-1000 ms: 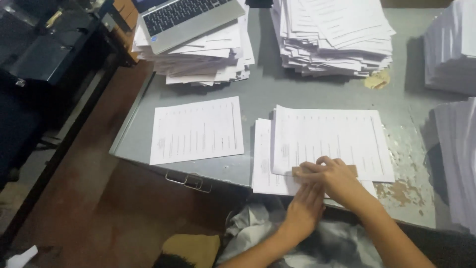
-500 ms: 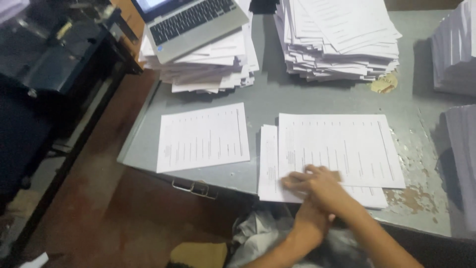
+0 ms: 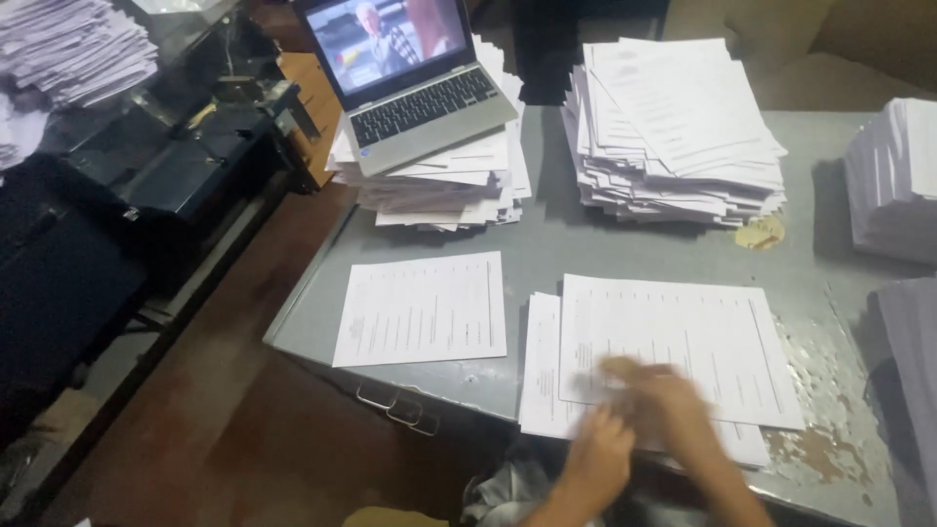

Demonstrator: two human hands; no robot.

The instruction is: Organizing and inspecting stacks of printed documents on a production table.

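Spreading across the grey metal desk [image 3: 625, 249] are four tall paper stacks, an open laptop [image 3: 415, 78] on one, one loose sheet [image 3: 422, 309], and a small printed pile [image 3: 673, 351] at the near edge. Thin and limp, it looks best pinched at a corner. Left hand [image 3: 597, 459] and right hand [image 3: 664, 405] blur over it; grip cannot be told.

Quick headcount of what's on the grey tabletop [image 3: 625, 249]

Two hands, left hand [image 3: 597, 459] and right hand [image 3: 664, 400], both blurry. One open laptop [image 3: 415, 83]. Tall paper stacks: one under the laptop [image 3: 439, 190], one in the middle [image 3: 673, 132], two at the right edge [image 3: 893, 181] [image 3: 908, 381]. One single printed sheet [image 3: 422, 308], plus one small pile of sheets [image 3: 673, 351].
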